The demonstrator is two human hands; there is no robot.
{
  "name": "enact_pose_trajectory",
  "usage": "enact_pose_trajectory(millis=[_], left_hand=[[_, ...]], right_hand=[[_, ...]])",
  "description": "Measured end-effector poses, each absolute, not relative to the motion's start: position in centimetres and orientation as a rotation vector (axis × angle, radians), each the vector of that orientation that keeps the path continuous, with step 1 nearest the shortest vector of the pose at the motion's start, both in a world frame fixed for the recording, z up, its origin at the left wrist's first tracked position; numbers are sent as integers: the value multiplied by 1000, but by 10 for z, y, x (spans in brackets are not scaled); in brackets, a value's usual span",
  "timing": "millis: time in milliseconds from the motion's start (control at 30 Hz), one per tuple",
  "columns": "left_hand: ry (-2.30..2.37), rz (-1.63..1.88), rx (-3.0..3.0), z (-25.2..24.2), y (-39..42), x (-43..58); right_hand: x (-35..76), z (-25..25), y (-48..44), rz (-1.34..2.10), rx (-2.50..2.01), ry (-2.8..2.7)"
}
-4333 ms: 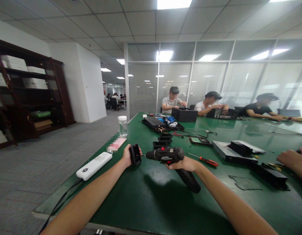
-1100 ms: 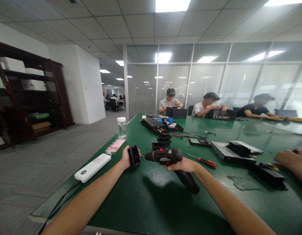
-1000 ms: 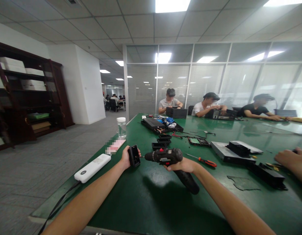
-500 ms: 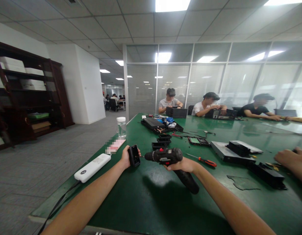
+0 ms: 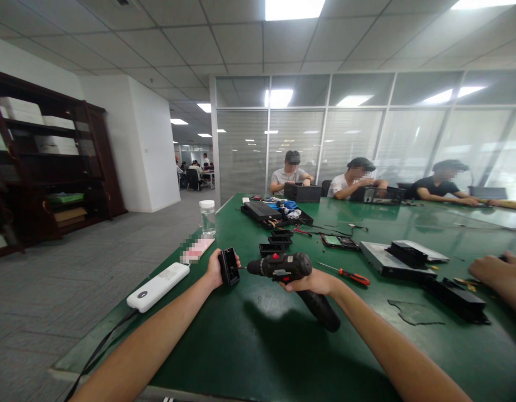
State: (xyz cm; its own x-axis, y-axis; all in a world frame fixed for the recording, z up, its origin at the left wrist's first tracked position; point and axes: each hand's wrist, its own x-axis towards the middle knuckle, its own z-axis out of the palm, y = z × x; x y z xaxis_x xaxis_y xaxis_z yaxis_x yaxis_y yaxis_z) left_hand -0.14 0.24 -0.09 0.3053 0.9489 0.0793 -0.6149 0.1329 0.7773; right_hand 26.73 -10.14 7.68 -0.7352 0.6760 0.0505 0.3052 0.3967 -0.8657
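Note:
My left hand [image 5: 215, 269] is closed around a small black open-sided box [image 5: 230, 266], held tilted up above the green table [image 5: 224, 340]. In my right hand [image 5: 314, 282] is a black cordless drill [image 5: 283, 268] with red buttons, its handle slanting down to the right. The drill's bit points left into or right at the box's open side; whether it touches anything inside I cannot tell. Beyond the drill, several similar black boxes [image 5: 272, 249] stand in a row. A screwdriver [image 5: 354, 277] with an orange and black handle lies to the right of the drill.
Along the left edge lie a white power bank-like device [image 5: 158, 287] with a strap and a clear jar [image 5: 208, 218]. Metal cases [image 5: 392, 262], a black part [image 5: 457, 298] and another person's hand [image 5: 498, 273] are at right. Several people sit across the table.

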Motion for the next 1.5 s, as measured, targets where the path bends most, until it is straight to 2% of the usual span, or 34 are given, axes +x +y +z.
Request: enact_pose_trajectory(millis=[1500], left_hand=[[531, 1216, 744, 7, -4, 3]], right_hand=[[269, 75, -100, 1295, -806, -2251]])
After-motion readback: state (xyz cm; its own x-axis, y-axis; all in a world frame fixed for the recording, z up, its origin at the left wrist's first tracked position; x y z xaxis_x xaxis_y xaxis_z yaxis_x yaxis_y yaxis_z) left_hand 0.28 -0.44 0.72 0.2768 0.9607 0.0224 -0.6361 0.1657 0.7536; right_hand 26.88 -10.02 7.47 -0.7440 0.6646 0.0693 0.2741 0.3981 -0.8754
